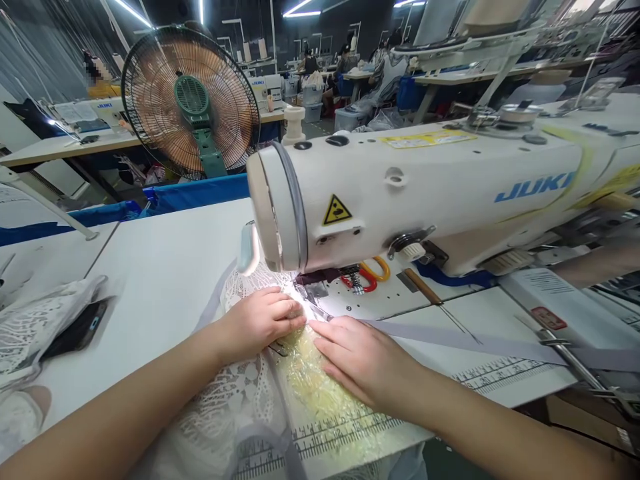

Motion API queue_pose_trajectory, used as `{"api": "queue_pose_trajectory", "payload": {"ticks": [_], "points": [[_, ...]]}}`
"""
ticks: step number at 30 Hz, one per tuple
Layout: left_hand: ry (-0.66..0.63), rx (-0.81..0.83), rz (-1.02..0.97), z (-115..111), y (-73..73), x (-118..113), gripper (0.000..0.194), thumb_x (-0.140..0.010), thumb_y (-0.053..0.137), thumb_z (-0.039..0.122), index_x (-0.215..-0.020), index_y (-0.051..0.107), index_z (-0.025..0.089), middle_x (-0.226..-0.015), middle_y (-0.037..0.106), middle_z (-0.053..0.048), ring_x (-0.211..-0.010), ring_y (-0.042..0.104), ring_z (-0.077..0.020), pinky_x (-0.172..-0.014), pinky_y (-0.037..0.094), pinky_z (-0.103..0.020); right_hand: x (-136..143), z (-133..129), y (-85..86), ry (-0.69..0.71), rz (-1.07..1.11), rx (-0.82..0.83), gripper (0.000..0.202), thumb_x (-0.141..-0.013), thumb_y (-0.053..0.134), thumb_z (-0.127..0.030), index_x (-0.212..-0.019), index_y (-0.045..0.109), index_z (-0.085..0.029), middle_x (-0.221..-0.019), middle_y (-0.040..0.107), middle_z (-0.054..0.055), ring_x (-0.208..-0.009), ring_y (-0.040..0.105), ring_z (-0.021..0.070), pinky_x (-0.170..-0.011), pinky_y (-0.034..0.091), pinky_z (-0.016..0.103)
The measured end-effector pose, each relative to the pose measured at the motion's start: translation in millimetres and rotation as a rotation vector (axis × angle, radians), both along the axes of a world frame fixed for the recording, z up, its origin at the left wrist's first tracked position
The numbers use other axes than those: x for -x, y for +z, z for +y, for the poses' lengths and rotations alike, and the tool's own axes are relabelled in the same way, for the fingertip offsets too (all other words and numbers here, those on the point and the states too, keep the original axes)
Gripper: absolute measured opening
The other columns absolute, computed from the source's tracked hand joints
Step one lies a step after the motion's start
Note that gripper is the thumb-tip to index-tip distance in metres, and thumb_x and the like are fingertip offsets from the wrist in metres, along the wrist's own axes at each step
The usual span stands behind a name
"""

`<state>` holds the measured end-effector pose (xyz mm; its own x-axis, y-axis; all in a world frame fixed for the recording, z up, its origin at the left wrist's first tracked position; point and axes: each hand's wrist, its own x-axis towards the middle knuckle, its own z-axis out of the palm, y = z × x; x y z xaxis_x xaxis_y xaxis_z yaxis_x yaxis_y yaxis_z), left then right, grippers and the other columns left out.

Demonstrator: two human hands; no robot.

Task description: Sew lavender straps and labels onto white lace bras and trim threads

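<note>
Inspection of the seam position, centre of frame. The white lace garment (233, 393) lies below the head of the sewing machine (350, 200) and drapes to the lower centre. The left hand (260, 321) rests palm down on the lace; whether its fingers pinch a fold cannot be told. The right hand (365, 357) lies with fingers extended and apart, fingertips near the left's. The grey band (445, 337) runs in from the right edge of the frame. The needle area appears hidden by glare and the machine head.

Good practice, in this assessor's judgement: keep lace and band flat and aligned, guide with light pressure rather than pulling, hold fingertips clear of the needle, and keep the scissors (369, 283) off the feed path.
</note>
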<state>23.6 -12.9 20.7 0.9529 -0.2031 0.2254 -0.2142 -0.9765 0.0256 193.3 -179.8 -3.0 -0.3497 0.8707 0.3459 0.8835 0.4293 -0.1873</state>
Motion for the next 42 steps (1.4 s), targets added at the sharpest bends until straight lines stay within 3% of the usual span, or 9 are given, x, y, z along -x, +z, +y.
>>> {"api": "queue_pose_trajectory", "payload": {"ticks": [6, 10, 16, 23, 28, 31, 37, 42], "points": [[0.007, -0.020, 0.022, 8.5, -3.3, -1.0, 0.028, -0.095, 0.036, 0.015, -0.114, 0.057, 0.016, -0.108, 0.063, -0.009, -0.095, 0.055, -0.0188, -0.084, 0.044, -0.036, -10.4, -2.7, 2.3, 0.013, 0.147, -0.005, 0.023, -0.087, 0.045, -0.018, -0.101, 0.063, -0.013, -0.105, 0.066, 0.012, -0.093, 0.058, 0.0231, -0.077, 0.052, 0.038], [0.038, -0.064, 0.003, 12.7, -3.4, -2.1, 0.031, -0.095, 0.033, 0.016, -0.114, 0.058, 0.018, -0.104, 0.065, -0.007, -0.088, 0.056, -0.0170, -0.082, 0.044, -0.035, -13.1, -0.8, 3.8, 0.016, 0.201, -0.022, 0.022, -0.087, 0.044, -0.016, -0.098, 0.063, -0.016, -0.100, 0.067, 0.011, -0.089, 0.060, 0.0214, -0.073, 0.053, 0.036], [0.056, -0.114, -0.040, 15.6, 0.1, -5.0, 0.035, -0.094, 0.029, 0.012, -0.111, 0.060, 0.016, -0.099, 0.066, -0.007, -0.081, 0.058, -0.0176, -0.071, 0.045, -0.032, -11.9, -0.2, 2.6, 0.020, 0.231, -0.006, 0.020, -0.087, 0.044, -0.014, -0.095, 0.063, -0.016, -0.097, 0.068, 0.009, -0.085, 0.059, 0.0205, -0.072, 0.052, 0.035], [0.032, -0.072, -0.067, 17.1, 0.5, -4.8, 0.035, -0.094, 0.029, 0.012, -0.100, 0.064, 0.015, -0.103, 0.066, -0.009, -0.083, 0.057, -0.0174, -0.077, 0.043, -0.033, -10.1, -1.4, 2.1, 0.019, 0.251, -0.011, 0.020, -0.086, 0.045, -0.013, -0.092, 0.064, -0.016, -0.096, 0.067, 0.009, -0.083, 0.058, 0.0203, -0.071, 0.052, 0.035], [0.096, -0.054, -0.002, 17.2, -0.8, -2.7, 0.038, -0.096, 0.027, 0.018, -0.101, 0.064, 0.019, -0.105, 0.064, -0.008, -0.084, 0.056, -0.0192, -0.073, 0.041, -0.032, -9.0, -0.3, 4.9, 0.013, 0.241, -0.030, 0.021, -0.086, 0.044, -0.013, -0.091, 0.064, -0.017, -0.095, 0.068, 0.009, -0.083, 0.059, 0.0197, -0.071, 0.052, 0.034], [0.185, 0.032, 0.098, 15.7, 0.0, -3.8, 0.036, -0.097, 0.028, 0.026, -0.105, 0.063, 0.019, -0.103, 0.064, -0.006, -0.088, 0.056, -0.0212, -0.074, 0.041, -0.032, -8.6, -0.3, 5.2, 0.010, 0.237, -0.024, 0.022, -0.086, 0.042, -0.012, -0.090, 0.064, -0.017, -0.095, 0.067, 0.009, -0.083, 0.059, 0.0196, -0.071, 0.052, 0.035], [0.520, 0.463, 0.320, 13.9, 13.3, -9.9, 0.035, -0.092, 0.038, 0.046, -0.098, 0.062, 0.022, -0.092, 0.066, 0.000, -0.087, 0.059, -0.0182, -0.071, 0.041, -0.026, -8.3, -0.1, 2.2, 0.026, 0.279, -0.050, 0.020, -0.085, 0.045, -0.010, -0.096, 0.061, -0.016, -0.094, 0.067, 0.009, -0.083, 0.059, 0.0187, -0.071, 0.052, 0.034], [0.569, 0.511, 0.346, 17.8, 18.2, -10.1, 0.038, -0.090, 0.037, 0.051, -0.103, 0.061, 0.025, -0.100, 0.065, -0.001, -0.095, 0.057, -0.0211, -0.077, 0.040, -0.028, -10.3, 0.1, 1.2, 0.027, 0.288, -0.033, 0.019, -0.084, 0.047, -0.008, -0.096, 0.060, -0.015, -0.094, 0.065, 0.008, -0.083, 0.058, 0.0181, -0.072, 0.051, 0.033]]}}
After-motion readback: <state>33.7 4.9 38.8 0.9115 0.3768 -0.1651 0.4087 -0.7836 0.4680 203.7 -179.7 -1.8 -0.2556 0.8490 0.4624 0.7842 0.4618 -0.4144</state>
